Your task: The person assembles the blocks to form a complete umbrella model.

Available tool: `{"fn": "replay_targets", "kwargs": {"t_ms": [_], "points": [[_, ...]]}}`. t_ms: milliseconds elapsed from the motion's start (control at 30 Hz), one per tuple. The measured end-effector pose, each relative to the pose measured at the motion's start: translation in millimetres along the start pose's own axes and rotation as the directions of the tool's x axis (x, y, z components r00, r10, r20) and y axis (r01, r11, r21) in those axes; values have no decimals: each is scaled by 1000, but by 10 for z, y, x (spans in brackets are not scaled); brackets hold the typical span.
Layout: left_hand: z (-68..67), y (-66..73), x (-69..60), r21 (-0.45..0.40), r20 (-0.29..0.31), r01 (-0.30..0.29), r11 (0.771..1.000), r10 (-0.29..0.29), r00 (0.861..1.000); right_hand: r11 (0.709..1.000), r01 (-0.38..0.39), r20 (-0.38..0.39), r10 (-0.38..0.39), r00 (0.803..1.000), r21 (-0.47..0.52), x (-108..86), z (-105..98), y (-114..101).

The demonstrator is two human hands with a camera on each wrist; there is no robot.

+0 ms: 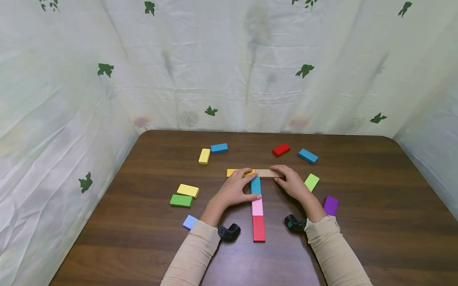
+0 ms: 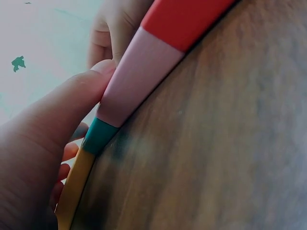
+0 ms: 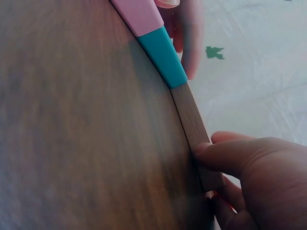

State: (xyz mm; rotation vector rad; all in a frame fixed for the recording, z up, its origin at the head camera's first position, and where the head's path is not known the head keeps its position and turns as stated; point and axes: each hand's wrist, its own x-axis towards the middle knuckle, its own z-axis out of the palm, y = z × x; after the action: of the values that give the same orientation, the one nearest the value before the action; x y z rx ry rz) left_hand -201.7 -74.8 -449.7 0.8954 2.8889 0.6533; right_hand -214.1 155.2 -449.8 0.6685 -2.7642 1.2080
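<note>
Flat blocks form a T on the table. Its stem runs from a red block [image 1: 259,228] through a pink block [image 1: 257,207] to a blue block [image 1: 255,185]. An orange-yellow block [image 1: 231,172] and a plain wooden block [image 1: 265,173] make the crossbar. My left hand [image 1: 234,188] lies spread over the join, fingers on the orange-yellow block, thumb touching the pink block's edge. At the other end, my right hand [image 1: 291,182] pinches the wooden block's outer end between thumb and fingers, as the right wrist view shows. The left fingers partly cover the orange-yellow block.
Loose blocks lie around: blue [image 1: 219,148] and yellow [image 1: 204,156] at back left, red [image 1: 281,149] and blue [image 1: 308,156] at back right. Light green [image 1: 311,182] and purple [image 1: 330,205] blocks sit right; yellow [image 1: 188,190], green [image 1: 181,200] and pale blue [image 1: 190,222] left.
</note>
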Motion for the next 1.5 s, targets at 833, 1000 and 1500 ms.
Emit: {"fn": "replay_targets", "kwargs": {"t_ms": [833, 1000, 1500], "points": [[-1, 12, -9, -19, 1, 17, 1000, -17, 1000, 991, -82, -162, 98, 982, 102, -93, -250, -193], [0, 10, -8, -15, -5, 13, 1000, -13, 1000, 991, -73, -179, 92, 980, 115, -187, -336, -208], [-10, 24, -29, -27, -5, 15, 1000, -16, 1000, 993, -104, -164, 111, 980, 53, -498, -549, -43]]}}
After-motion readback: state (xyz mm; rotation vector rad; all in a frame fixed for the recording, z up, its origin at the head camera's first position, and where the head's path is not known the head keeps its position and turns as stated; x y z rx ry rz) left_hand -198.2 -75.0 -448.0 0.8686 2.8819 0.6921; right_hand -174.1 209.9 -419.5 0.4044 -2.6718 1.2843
